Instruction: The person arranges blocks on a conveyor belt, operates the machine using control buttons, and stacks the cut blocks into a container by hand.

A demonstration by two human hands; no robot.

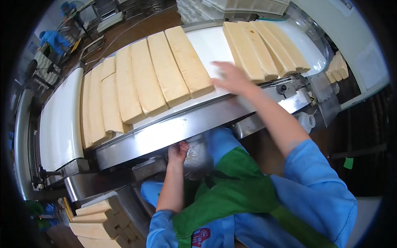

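And here, over the white belt (210, 45), the right hand (235, 78) is caught in a blur, set in the gap between two rows of pale slabs! Its grip is spread, thumb held apart from fingers, and the near end of the closest slab (188, 62) is reached at the left; whether it is touched cannot be told. Down below, the left hand (178, 152) is held just under the near side of the metal rail (165, 134), fingers curled; whether anything is pinched there cannot be told. To the right, a second row (266, 49) is laid out. Near left, more slabs are stacked by a crate (134, 206); far left, a co-worker in blue (55, 40) is seen bent over.
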